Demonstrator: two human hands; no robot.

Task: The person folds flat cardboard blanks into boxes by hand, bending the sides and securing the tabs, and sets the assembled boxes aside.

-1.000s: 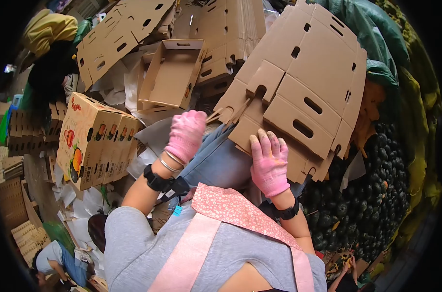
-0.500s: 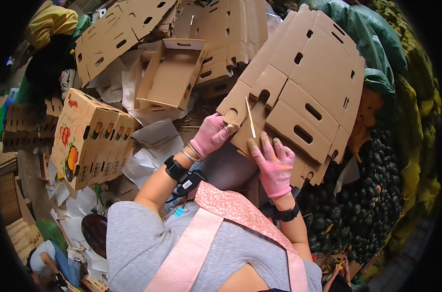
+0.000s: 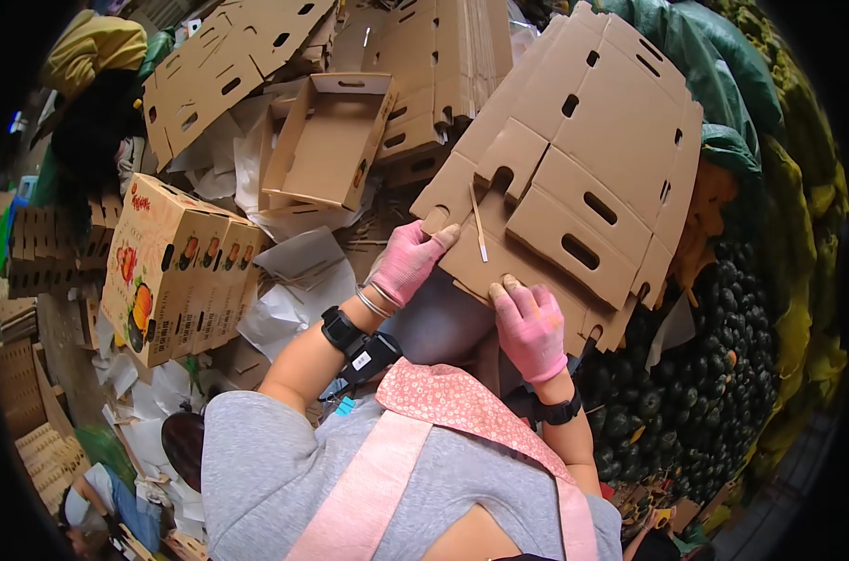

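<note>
Dark green round produce [image 3: 672,402] lies heaped beside flat brown cardboard sheets [image 3: 621,122] before us. Our pink-gloved left hand [image 3: 410,266] and right hand [image 3: 530,329] curl at the sheets' near edge; whether either grips, we cannot tell.

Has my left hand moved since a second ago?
Yes. Against the open box, your left hand has moved right in the picture, to the edge of the flat cardboard.
</note>
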